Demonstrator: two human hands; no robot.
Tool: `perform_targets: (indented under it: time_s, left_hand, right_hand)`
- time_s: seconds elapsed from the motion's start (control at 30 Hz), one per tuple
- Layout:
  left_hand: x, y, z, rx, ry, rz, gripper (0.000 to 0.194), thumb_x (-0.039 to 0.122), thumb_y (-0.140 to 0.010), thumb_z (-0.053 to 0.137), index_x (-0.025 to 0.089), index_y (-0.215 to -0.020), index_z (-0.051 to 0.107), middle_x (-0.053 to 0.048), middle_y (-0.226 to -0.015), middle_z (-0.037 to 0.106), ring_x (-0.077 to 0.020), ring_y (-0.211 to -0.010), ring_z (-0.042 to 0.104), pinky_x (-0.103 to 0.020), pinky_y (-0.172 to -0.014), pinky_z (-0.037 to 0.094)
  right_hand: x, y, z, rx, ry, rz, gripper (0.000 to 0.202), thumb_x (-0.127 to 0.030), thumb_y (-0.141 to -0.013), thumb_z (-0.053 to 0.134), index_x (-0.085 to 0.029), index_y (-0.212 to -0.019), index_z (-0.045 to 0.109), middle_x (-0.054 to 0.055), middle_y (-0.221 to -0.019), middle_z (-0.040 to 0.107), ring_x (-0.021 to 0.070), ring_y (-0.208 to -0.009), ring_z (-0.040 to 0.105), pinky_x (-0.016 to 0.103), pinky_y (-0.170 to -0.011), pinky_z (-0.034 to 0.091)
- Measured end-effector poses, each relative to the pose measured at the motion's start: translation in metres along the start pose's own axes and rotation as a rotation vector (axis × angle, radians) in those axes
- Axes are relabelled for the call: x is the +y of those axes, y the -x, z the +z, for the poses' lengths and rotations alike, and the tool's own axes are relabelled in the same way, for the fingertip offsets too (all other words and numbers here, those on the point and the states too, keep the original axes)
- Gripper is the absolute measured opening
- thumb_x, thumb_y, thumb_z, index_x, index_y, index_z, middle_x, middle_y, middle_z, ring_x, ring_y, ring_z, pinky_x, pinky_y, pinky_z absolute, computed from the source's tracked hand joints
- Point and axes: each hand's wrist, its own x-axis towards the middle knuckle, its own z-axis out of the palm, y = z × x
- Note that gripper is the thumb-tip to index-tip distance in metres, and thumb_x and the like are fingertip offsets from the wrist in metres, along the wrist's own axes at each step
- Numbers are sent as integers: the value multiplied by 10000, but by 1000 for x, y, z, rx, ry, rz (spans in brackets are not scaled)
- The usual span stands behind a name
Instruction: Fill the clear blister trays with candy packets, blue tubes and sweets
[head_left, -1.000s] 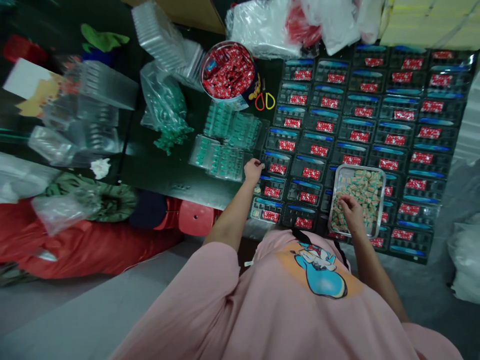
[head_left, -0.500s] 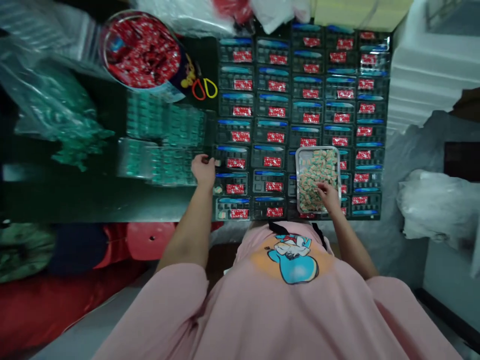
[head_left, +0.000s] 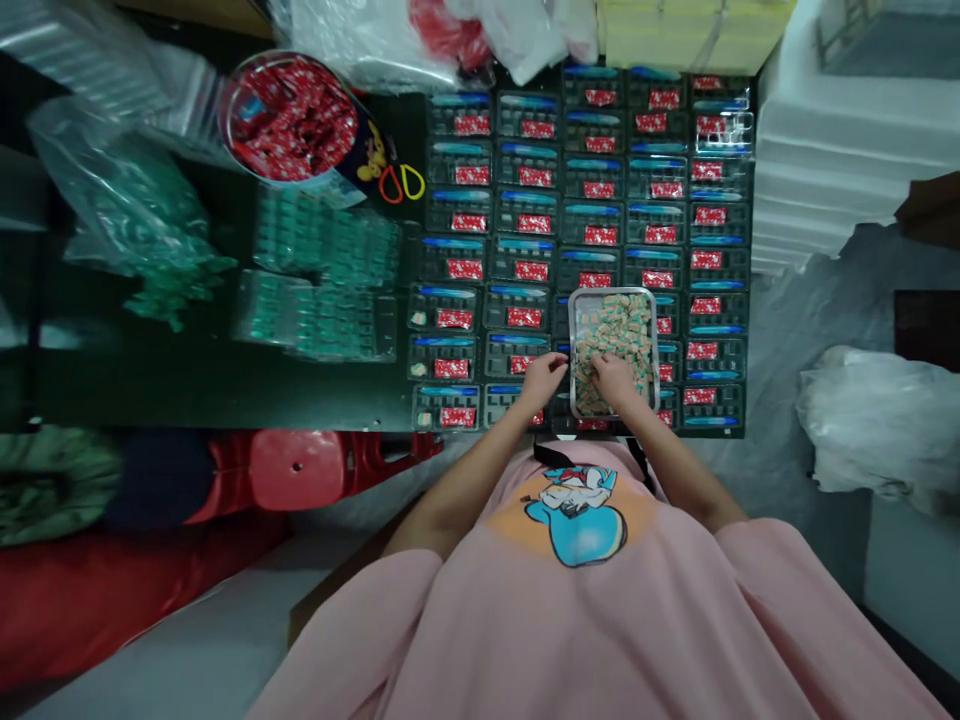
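A metal tray (head_left: 655, 350) heaped with small beige-and-green pieces (head_left: 622, 335) rests on top of the rows of plastic trays. My right hand (head_left: 613, 382) is in the heap, its fingers pinched together among the pieces. Just left of the metal tray is my left hand (head_left: 544, 380), fingertips closed together; what they hold, if anything, is too small to see. Each plastic tray (head_left: 517, 307) in the rows holds a blue pen and a red patterned packet (head_left: 523, 317). Three trays in the leftmost column also carry a small beige piece (head_left: 418, 319) at their left end.
A round tub (head_left: 225, 115) of red packets stands at the upper left, beside scissors (head_left: 403, 183). Stacked green-filled trays (head_left: 322, 315) and a bag of green pieces (head_left: 161, 220) lie left. Plastic bags (head_left: 360, 45) line the back. A red stool (head_left: 296, 468) is below the table edge.
My left hand has moved right, from the leftmost column to beside the metal tray. A beige piece now shows in the tray it left. My right hand has shifted left within the heap.
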Motion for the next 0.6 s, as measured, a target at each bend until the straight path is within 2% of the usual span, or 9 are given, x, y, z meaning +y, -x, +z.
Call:
perform_targets:
  time_s: [0.1, 0.2, 0.3, 0.37, 0.5, 0.6]
  left_hand:
    - [4, 4, 21, -46, -49, -12, 249, 122, -740, 625, 162, -956, 741, -80, -916, 735, -210, -851, 660, -341, -843, 500]
    - [9, 7, 34, -37, -45, 15, 284, 132, -736, 645, 155, -1002, 743, -99, -988, 734, -217, -868, 665, -356, -873, 497]
    - [14, 8, 44, -57, 63, 58, 300, 149, -731, 653, 171, -1016, 746, -91, -1037, 731, -218, -915, 665, -362, -910, 485]
    - [17, 6, 50, -90, 172, 53, 265, 184, -723, 668, 179, -972, 756, -74, -988, 741, -220, -924, 666, -369, -922, 478]
    - [22, 2, 57, -47, 428, -75, 263, 318, -659, 749, 154, -864, 751, -55, -855, 733, -205, -843, 662, -372, -877, 491]
    - [29, 3, 60, -4, 633, -204, 330, 343, -592, 802, 151, -851, 732, -36, -817, 717, -168, -780, 651, -341, -830, 502]
  right_hand:
    - [10, -2, 7, 60, -136, -3, 222, -146, -814, 542, -175, -993, 670, 122, -1003, 651, 234, -936, 565, 319, -818, 391]
    - [24, -1, 14, 132, -388, 7, 166, -172, -782, 556, -178, -902, 671, 65, -888, 659, 198, -837, 565, 303, -778, 410]
    - [37, 2, 17, 121, -688, -11, 134, -241, -769, 569, -177, -846, 658, 2, -733, 616, 151, -684, 531, 268, -673, 409]
    - [43, 5, 15, 103, -845, -33, 159, -297, -761, 587, -175, -838, 651, -19, -690, 586, 132, -636, 507, 257, -635, 399]
    - [46, 11, 5, 92, -1092, -13, 276, -372, -713, 661, -178, -905, 619, -28, -692, 576, 124, -640, 516, 256, -624, 416]
    - [45, 15, -2, 102, -1235, 8, 384, -363, -658, 711, -195, -979, 583, -39, -709, 589, 123, -662, 541, 252, -637, 443]
